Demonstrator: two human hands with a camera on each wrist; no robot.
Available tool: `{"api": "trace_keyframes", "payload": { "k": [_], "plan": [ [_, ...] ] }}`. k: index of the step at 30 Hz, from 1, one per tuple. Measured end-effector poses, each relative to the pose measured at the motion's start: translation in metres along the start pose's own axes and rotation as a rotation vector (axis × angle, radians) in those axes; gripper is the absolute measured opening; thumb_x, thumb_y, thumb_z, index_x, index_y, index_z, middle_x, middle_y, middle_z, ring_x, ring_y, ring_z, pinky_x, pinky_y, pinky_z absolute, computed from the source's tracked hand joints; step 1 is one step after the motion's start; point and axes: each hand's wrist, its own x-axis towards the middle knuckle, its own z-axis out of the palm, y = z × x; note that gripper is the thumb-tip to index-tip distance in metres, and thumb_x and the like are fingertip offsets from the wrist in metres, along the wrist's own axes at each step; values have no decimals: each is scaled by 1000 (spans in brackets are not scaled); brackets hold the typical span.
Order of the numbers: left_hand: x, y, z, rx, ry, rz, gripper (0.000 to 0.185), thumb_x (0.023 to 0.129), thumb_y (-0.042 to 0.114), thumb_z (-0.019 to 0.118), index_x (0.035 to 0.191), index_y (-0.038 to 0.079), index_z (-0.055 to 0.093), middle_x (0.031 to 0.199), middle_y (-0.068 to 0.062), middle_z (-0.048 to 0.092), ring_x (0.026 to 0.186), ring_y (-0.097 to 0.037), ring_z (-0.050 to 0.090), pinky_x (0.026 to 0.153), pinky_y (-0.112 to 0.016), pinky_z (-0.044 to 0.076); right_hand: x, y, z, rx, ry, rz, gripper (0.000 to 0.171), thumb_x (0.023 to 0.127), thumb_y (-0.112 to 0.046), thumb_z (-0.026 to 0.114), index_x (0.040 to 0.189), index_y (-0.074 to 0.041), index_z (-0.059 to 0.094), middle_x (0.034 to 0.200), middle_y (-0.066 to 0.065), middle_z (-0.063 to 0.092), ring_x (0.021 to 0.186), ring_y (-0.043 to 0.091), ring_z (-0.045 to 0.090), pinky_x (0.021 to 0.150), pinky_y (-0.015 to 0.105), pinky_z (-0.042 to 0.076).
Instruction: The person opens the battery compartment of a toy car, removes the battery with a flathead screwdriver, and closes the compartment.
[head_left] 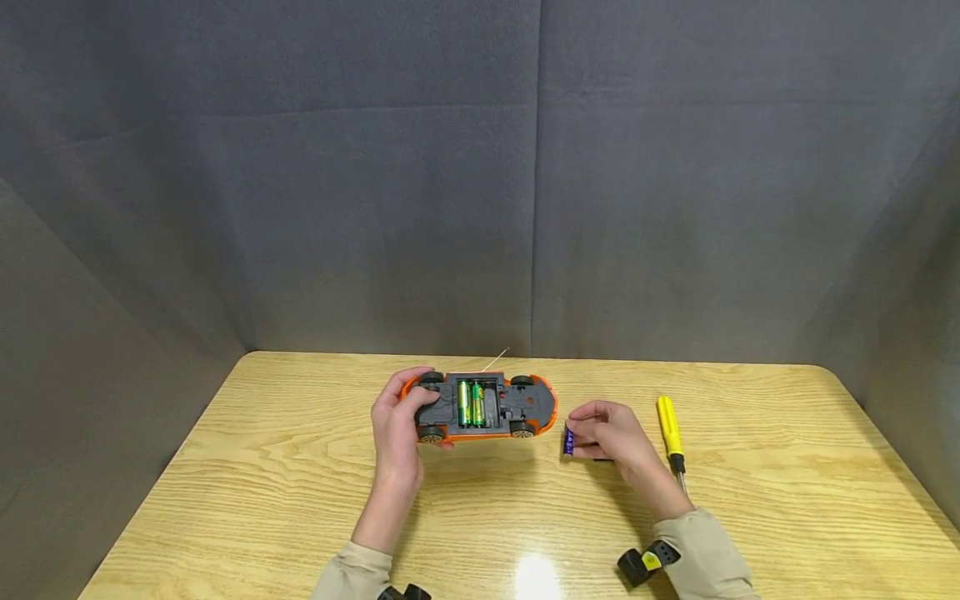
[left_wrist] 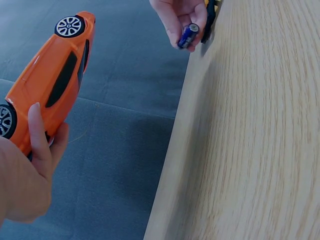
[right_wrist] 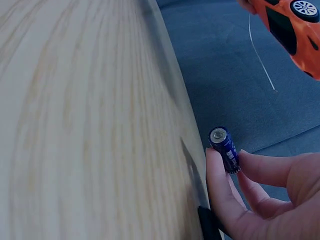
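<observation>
An orange toy car (head_left: 480, 406) is held upside down above the wooden table (head_left: 300, 500), its battery bay uncovered with two green batteries (head_left: 470, 403) inside. My left hand (head_left: 399, 423) grips the car's left end; the orange body (left_wrist: 50, 80) shows in the left wrist view. To the right of the car, my right hand (head_left: 603, 433) pinches a blue battery (head_left: 567, 440), also visible between its fingers in the wrist views (right_wrist: 225, 149) (left_wrist: 188, 36). A thin antenna wire (right_wrist: 261, 54) hangs off the car.
A yellow-handled screwdriver (head_left: 670, 429) lies on the table just right of my right hand. A small dark piece (right_wrist: 209, 225) sits under the right hand on the table. Grey fabric walls (head_left: 480, 167) enclose the table on three sides.
</observation>
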Motion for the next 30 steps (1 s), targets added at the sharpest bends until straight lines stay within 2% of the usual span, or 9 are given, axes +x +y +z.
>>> {"api": "trace_keyframes", "payload": {
  "k": [6,13,24,30],
  "plan": [
    [1,0,0,4,-6,-4,34,85,2,57,117,-4,66,98,-13,61,63,-22,65,36,-31,52,1,4,-1,-33,9,-3,16,98,5,60,111,14,60,89,12,67,73,18,70,67,32,64],
    [1,0,0,-7,-6,-11,34,84,1,56,117,-4,66,97,-13,61,61,-22,65,35,-30,51,2,6,-1,-109,22,-59,18,96,5,63,110,18,63,90,15,69,72,18,70,64,33,64],
    [1,-1,1,-7,-7,-18,32,84,1,57,113,1,69,97,-14,62,60,-22,65,35,-30,51,4,7,1,-223,54,-113,12,95,7,65,103,13,70,89,12,71,76,18,71,70,35,64],
    [1,-1,0,-1,-8,-18,34,84,1,56,117,-3,67,98,-14,62,62,-22,65,36,-31,52,2,6,2,-289,68,-131,9,95,6,66,101,10,72,93,13,73,79,22,73,71,37,65]
  ]
}}
